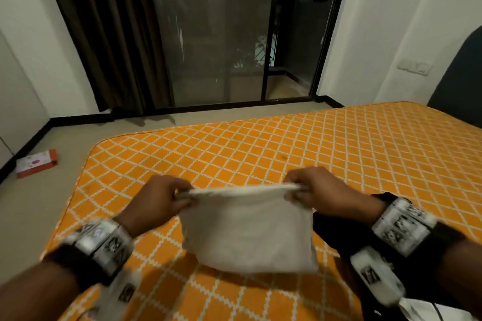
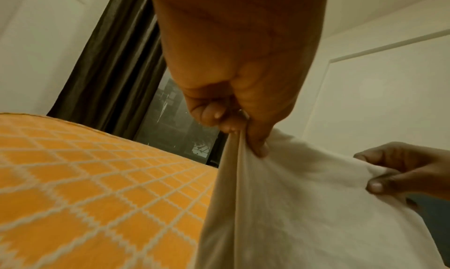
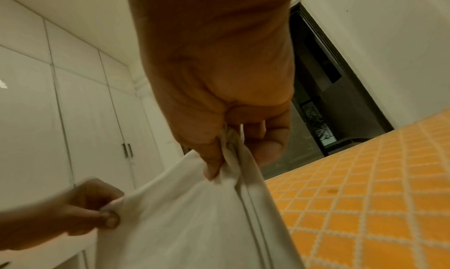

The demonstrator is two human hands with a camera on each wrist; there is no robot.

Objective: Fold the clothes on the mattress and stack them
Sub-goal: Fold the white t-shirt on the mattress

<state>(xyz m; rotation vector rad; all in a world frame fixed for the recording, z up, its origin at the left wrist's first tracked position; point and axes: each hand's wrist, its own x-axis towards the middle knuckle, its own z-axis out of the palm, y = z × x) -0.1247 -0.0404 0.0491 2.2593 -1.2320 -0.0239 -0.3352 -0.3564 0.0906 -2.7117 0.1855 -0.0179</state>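
A folded white cloth (image 1: 247,232) hangs in the air above the orange mattress (image 1: 260,148). My left hand (image 1: 182,194) pinches its top left corner and my right hand (image 1: 296,189) pinches its top right corner, stretching the top edge taut. In the left wrist view the left hand (image 2: 246,138) grips the white cloth (image 2: 292,205), with the right hand (image 2: 380,179) at the far corner. The right wrist view shows the right hand (image 3: 226,157) gripping several layers of the white cloth (image 3: 185,215), and the left hand (image 3: 109,213) at the other corner.
A dark garment (image 1: 336,232) lies on the mattress under my right forearm. A white and orange box (image 1: 35,163) sits on the floor at the left. A dark curtain (image 1: 109,34) and glass door (image 1: 221,34) stand beyond. A dark headboard (image 1: 461,81) rises at right.
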